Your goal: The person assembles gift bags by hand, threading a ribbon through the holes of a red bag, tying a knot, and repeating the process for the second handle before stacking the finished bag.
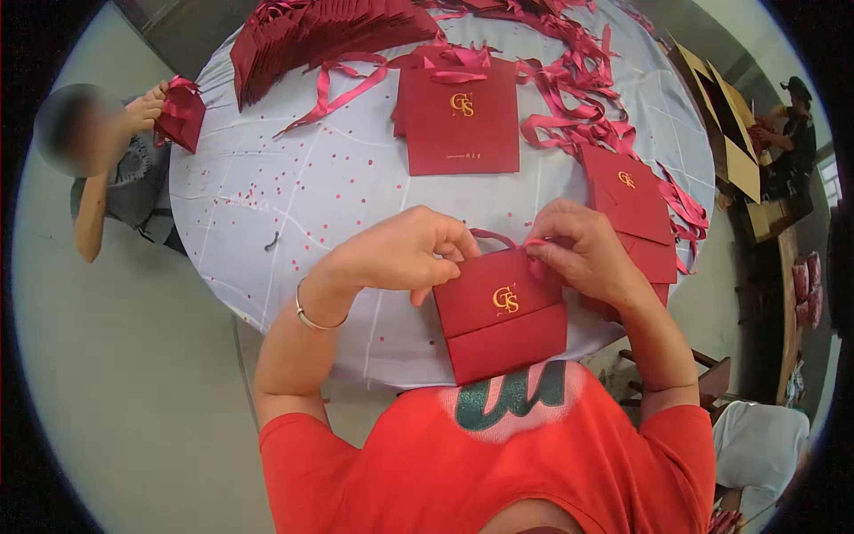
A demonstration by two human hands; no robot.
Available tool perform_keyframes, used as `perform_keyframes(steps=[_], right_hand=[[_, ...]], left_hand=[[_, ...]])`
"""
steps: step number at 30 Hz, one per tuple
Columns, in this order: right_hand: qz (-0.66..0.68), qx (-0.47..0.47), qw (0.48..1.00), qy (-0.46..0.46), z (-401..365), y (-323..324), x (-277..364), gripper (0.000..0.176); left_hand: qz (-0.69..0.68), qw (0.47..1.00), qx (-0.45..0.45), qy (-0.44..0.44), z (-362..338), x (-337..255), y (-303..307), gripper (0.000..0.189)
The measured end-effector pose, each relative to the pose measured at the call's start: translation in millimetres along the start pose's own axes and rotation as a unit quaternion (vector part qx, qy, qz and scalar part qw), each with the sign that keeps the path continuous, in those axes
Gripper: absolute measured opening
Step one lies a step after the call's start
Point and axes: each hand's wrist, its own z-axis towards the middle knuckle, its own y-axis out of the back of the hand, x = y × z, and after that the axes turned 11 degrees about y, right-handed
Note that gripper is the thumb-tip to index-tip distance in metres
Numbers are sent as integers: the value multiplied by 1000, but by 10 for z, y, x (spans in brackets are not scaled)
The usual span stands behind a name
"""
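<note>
A small red paper bag [504,311] with a gold logo stands at the table's near edge, against the red shirt. My left hand [427,249] is at the bag's top left corner, its fingers curled in by the opening. My right hand [583,252] pinches the pink ribbon [536,245] at the top right of the bag. Between the hands a loop of ribbon rises over the bag's top edge. Beyond them lies a stack of flat red bags [464,133] with ribbon handles, and more flat bags [630,205] lie right of my right hand.
A fanned pile of red bags [329,40] and tangled pink ribbons [583,98] cover the far side of the white-clothed table [267,187]. At left a person holds a red bag [184,120]. Cardboard boxes [725,125] and other people are at right.
</note>
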Motion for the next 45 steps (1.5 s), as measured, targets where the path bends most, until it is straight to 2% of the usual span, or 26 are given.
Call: perform_keyframes(steps=[3, 6, 8, 12, 14, 19, 25, 30, 37, 40, 43, 45], right_hand=[[-12, 25, 1000, 3, -21, -15, -65, 5], [34, 15, 999, -33, -48, -37, -71, 5], [16, -1, 1000, -3, -38, -13, 0, 14], [-19, -42, 999, 16, -32, -106, 146, 14], [-100, -35, 985, 136, -5, -192, 157, 16], [-76, 6, 991, 112, 26, -269, 109, 15], [-30, 10, 994, 104, 14, -224, 48, 14], [21, 24, 995, 92, 7, -209, -43, 10], [52, 31, 996, 70, -7, -204, -103, 11], [62, 18, 996, 69, -12, -191, -67, 11], [42, -30, 996, 76, -17, -177, 24, 10], [5, -88, 989, 116, -32, -165, 79, 12]], left_hand=[[9, 999, 39, 10, 125, 116, -12, 23], [-24, 998, 52, 14, 168, 179, -2, 20], [-14, 999, 41, 21, 166, 160, -19, 20], [-4, 999, 39, 38, 158, 93, -39, 20], [-10, 999, 39, 33, 155, 107, -41, 20], [-11, 999, 44, 12, 113, 116, -36, 20], [-34, 992, 116, 27, 67, 76, -6, 22], [-114, 983, 146, 11, 110, 116, -28, 26], [-115, 985, 129, -2, 123, 112, -78, 27], [-93, 991, 89, 26, 132, 84, -123, 28], [-100, 993, 61, 20, 133, 78, -152, 25], [-89, 995, 33, 21, 122, 59, -174, 21]])
